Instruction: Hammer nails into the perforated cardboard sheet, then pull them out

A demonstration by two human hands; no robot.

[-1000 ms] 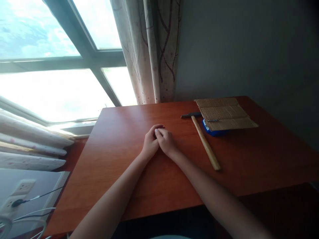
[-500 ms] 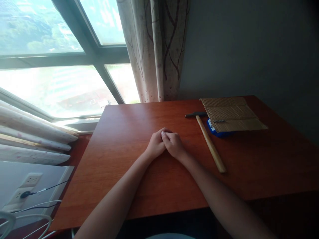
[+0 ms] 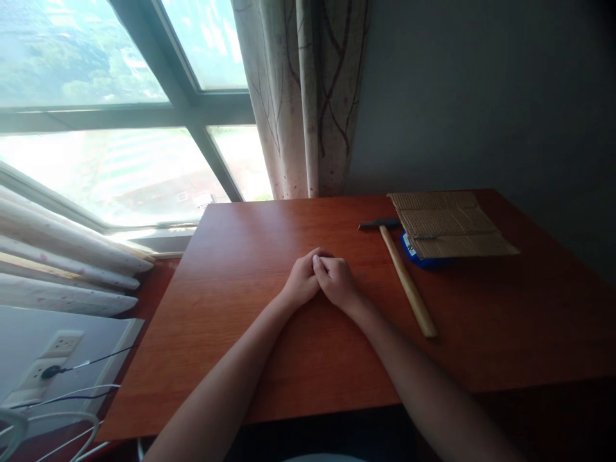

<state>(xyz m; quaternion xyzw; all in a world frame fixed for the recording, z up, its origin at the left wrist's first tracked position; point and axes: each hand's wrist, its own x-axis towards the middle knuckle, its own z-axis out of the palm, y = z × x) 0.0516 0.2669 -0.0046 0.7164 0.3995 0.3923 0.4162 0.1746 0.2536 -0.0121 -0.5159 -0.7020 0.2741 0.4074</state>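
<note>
My left hand and my right hand rest clasped together on the middle of a red-brown wooden table. The fingers of both are curled and pressed against each other, and nothing shows inside them. To the right of my right hand lies a hammer with a pale wooden handle and a dark metal head pointing away from me. Beyond it a folded piece of corrugated cardboard lies over a blue object. A thin metal piece rests on the cardboard.
A patterned curtain hangs behind the table next to a large window. A grey wall stands at the back right. Left of the table are rolled fabric, a wall socket and cables.
My hands stay clasped in the same place on the table. The view has shifted slightly, so everything sits a little further right and lower in the picture.
</note>
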